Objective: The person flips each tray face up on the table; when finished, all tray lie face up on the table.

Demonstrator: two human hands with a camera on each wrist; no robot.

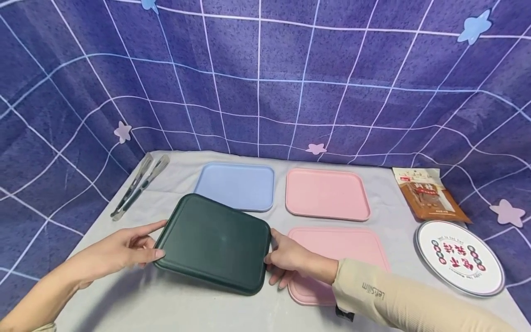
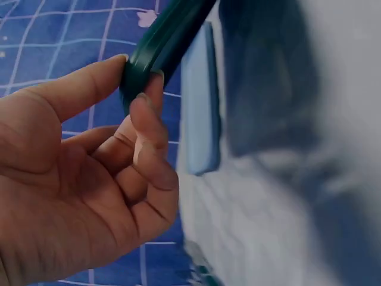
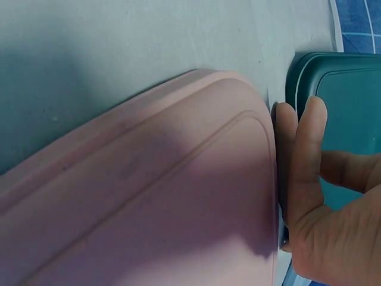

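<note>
A dark green tray [image 1: 217, 244] is held tilted above the white cloth at the front, its left side raised. My left hand [image 1: 124, 246] pinches its left edge; in the left wrist view that hand [image 2: 101, 161] has the thumb on one side of the green rim [image 2: 143, 65] and fingertips on the other. At the tray's right edge, my right hand [image 1: 288, 256] grips with the thumb side, the other fingers hanging below. In the right wrist view those fingers [image 3: 306, 161] lie between the green tray [image 3: 348, 113] and a pink tray [image 3: 196, 196].
Behind lie a blue tray [image 1: 238, 186] and another pink tray [image 1: 327, 193]. The nearer pink tray [image 1: 340, 244] is partly under my right forearm. Tongs [image 1: 141, 184] lie far left. On the right are a brown food packet [image 1: 429, 196] and a round white plate [image 1: 456, 244] with printed characters.
</note>
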